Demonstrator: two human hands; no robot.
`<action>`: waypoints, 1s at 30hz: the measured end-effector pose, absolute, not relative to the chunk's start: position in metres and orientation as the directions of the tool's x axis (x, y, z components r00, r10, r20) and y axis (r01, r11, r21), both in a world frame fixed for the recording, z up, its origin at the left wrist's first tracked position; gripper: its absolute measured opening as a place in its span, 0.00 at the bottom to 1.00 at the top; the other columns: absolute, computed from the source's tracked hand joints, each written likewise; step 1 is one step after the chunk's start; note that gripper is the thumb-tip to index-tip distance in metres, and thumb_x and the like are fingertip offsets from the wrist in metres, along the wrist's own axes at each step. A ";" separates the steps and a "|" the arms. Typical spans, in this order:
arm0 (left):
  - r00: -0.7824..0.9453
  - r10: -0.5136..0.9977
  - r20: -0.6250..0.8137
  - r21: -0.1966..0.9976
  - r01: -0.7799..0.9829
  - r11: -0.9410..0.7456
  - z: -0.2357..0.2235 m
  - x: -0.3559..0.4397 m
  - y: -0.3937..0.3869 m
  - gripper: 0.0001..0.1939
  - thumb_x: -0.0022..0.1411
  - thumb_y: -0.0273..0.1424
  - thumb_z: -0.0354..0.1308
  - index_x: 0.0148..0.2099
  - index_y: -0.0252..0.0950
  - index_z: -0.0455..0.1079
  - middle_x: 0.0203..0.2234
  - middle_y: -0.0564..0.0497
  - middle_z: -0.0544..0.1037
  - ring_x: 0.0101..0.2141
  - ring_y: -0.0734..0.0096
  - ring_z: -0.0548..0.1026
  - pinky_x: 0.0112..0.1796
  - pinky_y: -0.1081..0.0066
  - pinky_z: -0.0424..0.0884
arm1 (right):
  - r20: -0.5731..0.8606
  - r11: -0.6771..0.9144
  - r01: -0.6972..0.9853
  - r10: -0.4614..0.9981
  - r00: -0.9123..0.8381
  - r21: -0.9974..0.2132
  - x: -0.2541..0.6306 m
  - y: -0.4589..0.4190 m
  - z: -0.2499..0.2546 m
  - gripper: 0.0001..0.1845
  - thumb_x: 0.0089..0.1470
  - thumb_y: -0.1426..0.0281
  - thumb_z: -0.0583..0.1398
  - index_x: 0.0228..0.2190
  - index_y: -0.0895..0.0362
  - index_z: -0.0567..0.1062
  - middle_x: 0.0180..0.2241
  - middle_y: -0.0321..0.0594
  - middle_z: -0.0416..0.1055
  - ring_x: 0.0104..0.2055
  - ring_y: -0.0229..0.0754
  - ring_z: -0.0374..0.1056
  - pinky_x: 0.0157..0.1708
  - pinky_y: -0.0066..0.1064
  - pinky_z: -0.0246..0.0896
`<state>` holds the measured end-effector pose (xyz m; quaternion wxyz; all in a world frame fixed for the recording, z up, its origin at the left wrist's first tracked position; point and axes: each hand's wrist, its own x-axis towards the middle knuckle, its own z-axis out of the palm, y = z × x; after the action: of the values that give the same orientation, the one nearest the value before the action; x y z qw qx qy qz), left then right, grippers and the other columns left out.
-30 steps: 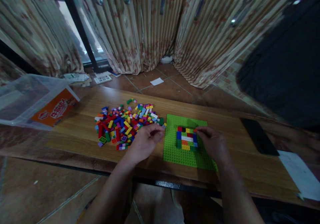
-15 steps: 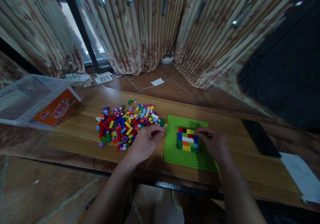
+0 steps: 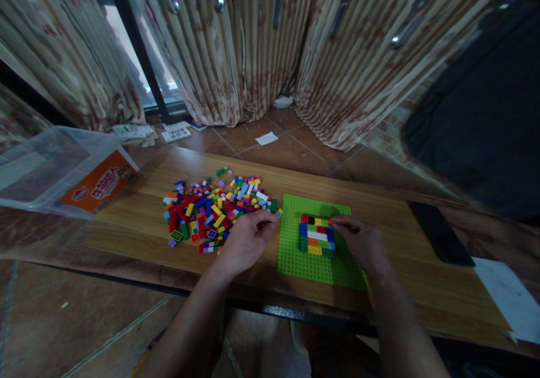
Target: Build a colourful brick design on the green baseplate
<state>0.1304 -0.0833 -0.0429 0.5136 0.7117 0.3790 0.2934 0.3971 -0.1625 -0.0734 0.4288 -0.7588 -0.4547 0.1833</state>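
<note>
A green studded baseplate (image 3: 291, 262) lies on the wooden table, bearing a block of toy bricks (image 3: 317, 235) in red, black, yellow, blue, white, orange and green. At the block's far right corner, the fingertips of my right hand (image 3: 358, 237) pinch a small orange brick (image 3: 331, 221); whether it is pressed down on the studs I cannot tell. My left hand (image 3: 248, 240) hovers between the baseplate's left edge and a heap of loose bricks (image 3: 215, 209). Its thumb and forefinger are pinched together, and what they hold, if anything, is too small to make out.
A clear plastic bin (image 3: 50, 158) with an orange label stands at the table's left end. Toward the right lie a dark phone-like slab (image 3: 439, 232) and a white paper sheet (image 3: 506, 296). Striped curtains (image 3: 253, 52) hang behind the table (image 3: 135, 226).
</note>
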 end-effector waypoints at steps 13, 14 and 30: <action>0.377 0.925 0.048 0.961 0.234 -0.145 -0.039 0.108 -0.066 0.08 0.61 0.32 0.55 0.38 0.36 0.74 0.30 0.53 0.78 0.31 0.72 0.74 0.34 0.73 0.69 | 0.193 -0.227 0.460 0.688 0.699 -0.858 0.392 -0.165 -0.059 0.16 0.47 0.57 0.64 0.35 0.54 0.82 0.36 0.42 0.80 0.39 0.47 0.75 0.46 0.42 0.69; 0.350 0.936 0.036 0.965 0.230 -0.123 -0.039 0.106 -0.064 0.08 0.60 0.32 0.55 0.38 0.36 0.74 0.29 0.53 0.77 0.30 0.72 0.74 0.34 0.73 0.69 | 0.231 -0.201 0.483 0.683 0.693 -0.852 0.386 -0.164 -0.058 0.16 0.48 0.57 0.64 0.35 0.55 0.81 0.35 0.42 0.80 0.39 0.47 0.75 0.45 0.42 0.69; 0.200 0.979 0.046 0.931 0.346 -0.114 -0.035 0.086 -0.058 0.09 0.59 0.30 0.54 0.37 0.35 0.75 0.28 0.50 0.78 0.30 0.69 0.75 0.32 0.72 0.71 | 0.350 0.194 0.724 0.934 0.070 -0.662 0.267 -0.132 -0.053 0.12 0.58 0.71 0.56 0.41 0.53 0.78 0.41 0.42 0.76 0.44 0.45 0.72 0.46 0.38 0.66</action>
<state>0.0865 -0.0583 -0.0352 0.4253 0.6473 0.5117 0.3717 0.2667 -0.1318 -0.0530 0.3874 -0.6204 -0.6683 0.1354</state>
